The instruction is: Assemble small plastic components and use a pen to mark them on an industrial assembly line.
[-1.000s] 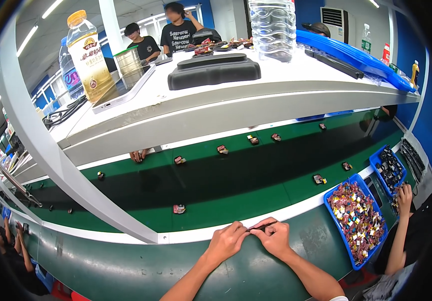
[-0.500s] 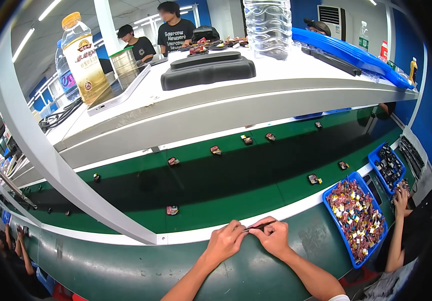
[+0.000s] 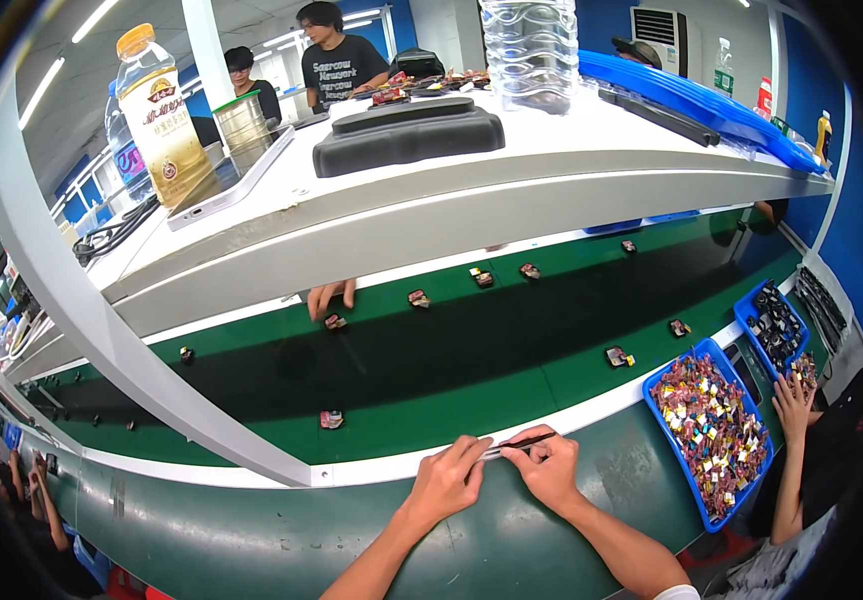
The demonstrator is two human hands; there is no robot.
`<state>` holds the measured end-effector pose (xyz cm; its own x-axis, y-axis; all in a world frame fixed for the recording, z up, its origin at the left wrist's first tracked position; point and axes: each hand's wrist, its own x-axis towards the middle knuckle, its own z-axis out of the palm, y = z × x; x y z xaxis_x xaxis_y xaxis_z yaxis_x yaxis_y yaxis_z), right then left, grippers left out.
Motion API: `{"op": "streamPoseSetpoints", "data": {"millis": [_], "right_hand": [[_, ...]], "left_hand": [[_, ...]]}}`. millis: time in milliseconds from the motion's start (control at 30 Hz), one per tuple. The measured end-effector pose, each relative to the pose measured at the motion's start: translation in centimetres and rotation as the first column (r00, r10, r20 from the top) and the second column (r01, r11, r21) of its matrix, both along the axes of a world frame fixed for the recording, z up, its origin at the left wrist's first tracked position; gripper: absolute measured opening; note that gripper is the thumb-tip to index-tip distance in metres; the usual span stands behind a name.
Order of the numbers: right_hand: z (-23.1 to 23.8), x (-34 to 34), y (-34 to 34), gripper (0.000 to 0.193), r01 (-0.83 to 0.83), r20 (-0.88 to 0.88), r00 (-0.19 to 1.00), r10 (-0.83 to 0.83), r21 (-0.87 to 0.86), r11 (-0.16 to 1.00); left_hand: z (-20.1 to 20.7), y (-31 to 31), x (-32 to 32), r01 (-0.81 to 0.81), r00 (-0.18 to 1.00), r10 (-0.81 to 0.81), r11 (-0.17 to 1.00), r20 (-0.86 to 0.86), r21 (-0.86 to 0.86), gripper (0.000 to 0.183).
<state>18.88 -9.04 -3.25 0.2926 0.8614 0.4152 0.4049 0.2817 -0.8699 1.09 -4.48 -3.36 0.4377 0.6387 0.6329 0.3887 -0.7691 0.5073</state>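
Just in front of the white rail, my two hands meet over the green bench. My right hand (image 3: pixel 549 474) pinches a slim dark pair of tweezers (image 3: pixel 529 441) between thumb and fingers. Their silvery prongs point left, to the fingertips of my left hand (image 3: pixel 449 478). Those fingers are closed around the tip end; any small part between them is hidden. Beyond the rail, a small dark part with a reddish label (image 3: pixel 331 420) lies on the green conveyor belt (image 3: pixel 451 405), apart from my hands.
A blue tray (image 3: pixel 657 425) heaped with small reddish parts stands right of my hands. Behind it is a blue tray of black parts (image 3: pixel 777 325), near a co-worker's hand (image 3: pixel 793 405). A white post (image 3: pixel 166 390) slants down at left. Overhead, a white shelf (image 3: pixel 431 205) carries bottles.
The parts on the belt have shifted slightly left. A co-worker's hand has appeared at the belt's far edge. The silvery prongs show more between my hands, which stay nearly in place.
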Motion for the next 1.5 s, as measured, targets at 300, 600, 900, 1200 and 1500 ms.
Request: {"op": "streamPoseSetpoints", "data": {"millis": [300, 600, 900, 1200, 1500], "right_hand": [[-0.4, -0.1, 0.3, 0.014, 0.026, -0.08, 0.997, -0.022, 0.044, 0.999], [-0.2, 0.1, 0.1, 0.034, 0.036, -0.054, 0.998, -0.036, 0.003, 0.999], [-0.7, 0.1, 0.5, 0.016, 0.026, -0.033, 0.999, -0.026, -0.006, 1.0], [0.5, -0.3, 0.2, 0.019, 0.008, -0.041, 0.999, -0.012, -0.101, 0.995], [-0.4, 0.0, 0.6, 0.019, 0.054, -0.024, 0.998, -0.057, -0.102, 0.993]], "left_hand": [[-0.5, 0.5, -0.4, -0.112, 0.978, 0.133, 0.985, 0.161, -0.13, 0.007], [-1.5, 2.9, -1.8, 0.063, 0.769, 0.388, 0.745, 0.509, -0.664, 0.038], [4.4, 11.1, 8.3, 0.266, 0.946, -0.046, 0.674, 0.32, -0.689, 0.023], [5.8, 15.1, 22.2, 0.056, 0.941, -0.273, 0.704, -0.197, -0.708, 0.026], [3.9, 15.3, 24.0, -0.051, 0.88, -0.281, 0.745, -0.382, -0.665, 0.033]]}}
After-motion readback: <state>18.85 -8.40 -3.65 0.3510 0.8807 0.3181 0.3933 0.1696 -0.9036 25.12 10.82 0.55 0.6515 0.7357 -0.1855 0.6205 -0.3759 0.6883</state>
